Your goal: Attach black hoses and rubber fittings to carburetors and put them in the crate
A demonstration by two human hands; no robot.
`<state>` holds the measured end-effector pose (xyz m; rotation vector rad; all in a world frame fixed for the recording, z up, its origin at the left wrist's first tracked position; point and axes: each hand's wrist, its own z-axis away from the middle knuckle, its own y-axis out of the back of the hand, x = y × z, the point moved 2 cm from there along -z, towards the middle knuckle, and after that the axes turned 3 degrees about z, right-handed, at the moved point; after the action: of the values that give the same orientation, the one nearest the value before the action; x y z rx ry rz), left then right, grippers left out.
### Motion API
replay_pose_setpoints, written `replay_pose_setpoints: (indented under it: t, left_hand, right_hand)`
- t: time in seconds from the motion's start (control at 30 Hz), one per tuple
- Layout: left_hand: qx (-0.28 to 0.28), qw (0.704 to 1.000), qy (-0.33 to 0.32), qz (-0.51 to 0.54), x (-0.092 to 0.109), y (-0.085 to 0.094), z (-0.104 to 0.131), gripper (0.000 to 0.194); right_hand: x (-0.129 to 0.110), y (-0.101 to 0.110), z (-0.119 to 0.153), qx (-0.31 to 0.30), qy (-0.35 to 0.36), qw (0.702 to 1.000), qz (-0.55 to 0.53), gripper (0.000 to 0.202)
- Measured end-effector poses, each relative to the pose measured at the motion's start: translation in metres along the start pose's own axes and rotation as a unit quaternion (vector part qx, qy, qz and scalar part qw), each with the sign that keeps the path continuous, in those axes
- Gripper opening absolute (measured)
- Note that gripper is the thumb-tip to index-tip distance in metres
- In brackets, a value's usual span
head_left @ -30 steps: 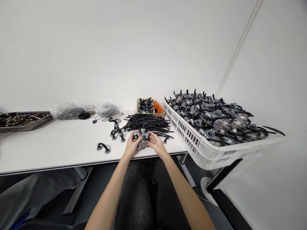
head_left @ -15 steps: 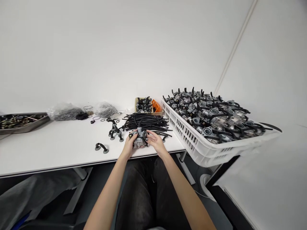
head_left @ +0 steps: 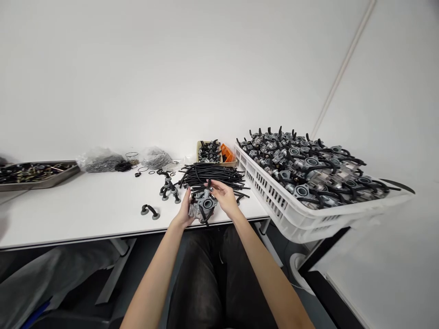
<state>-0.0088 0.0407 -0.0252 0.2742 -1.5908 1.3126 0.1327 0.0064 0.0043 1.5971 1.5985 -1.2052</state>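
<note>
A grey metal carburetor (head_left: pixel 203 205) with a clear bowl is held over the table's front edge, its round bore facing me. My left hand (head_left: pixel 184 211) is closed around its left side. On the right, my right hand (head_left: pixel 222 197) has its fingers closed at the top of the carburetor, on the short black rubber elbow (head_left: pixel 209 183) that stands up there. Just behind the hands lies a pile of black rubber hoses (head_left: pixel 212 175). Left of them stand several black elbows with grey caps (head_left: pixel 168 186), and two more elbows (head_left: pixel 150 211) lie nearer the front.
A white plastic crate (head_left: pixel 270 192) heaped with carburetors stands on the right. Behind the hoses are a yellow tray (head_left: pixel 199 148) of small elbows and an orange bin (head_left: pixel 227 153). Plastic bags (head_left: pixel 99 160) of parts and a metal tray (head_left: pixel 51 180) sit to the left.
The carburetor has been turned so its bore faces me. My right hand has moved from its right side up to the elbow on top; my left hand still holds it.
</note>
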Motion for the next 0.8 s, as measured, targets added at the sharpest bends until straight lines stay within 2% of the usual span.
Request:
replay_pose_setpoints:
  t: [0.13,0.3,0.6,0.8]
  left_hand:
    - [-0.012,0.999,0.036,0.010,0.0008,0.0017,0.0016,0.076]
    - [-0.017,0.998,0.060,0.028,0.0016,0.0029,0.0031,0.081]
    - [-0.021,0.995,0.082,0.052,0.0047,-0.0003,0.0082,0.079]
    - [-0.004,0.996,0.075,0.052,0.0041,0.0009,0.0071,0.076]
  right_hand:
    - [-0.0040,-0.0052,-0.0094,0.000,-0.006,1.000,0.003,0.031]
    - [-0.0071,-0.0088,-0.0076,-0.004,-0.008,1.000,-0.008,0.029]
    - [-0.0054,-0.0063,-0.0071,-0.004,-0.020,1.000,-0.013,0.033]
    - [-0.0022,-0.0044,-0.0065,-0.014,-0.010,1.000,-0.001,0.036]
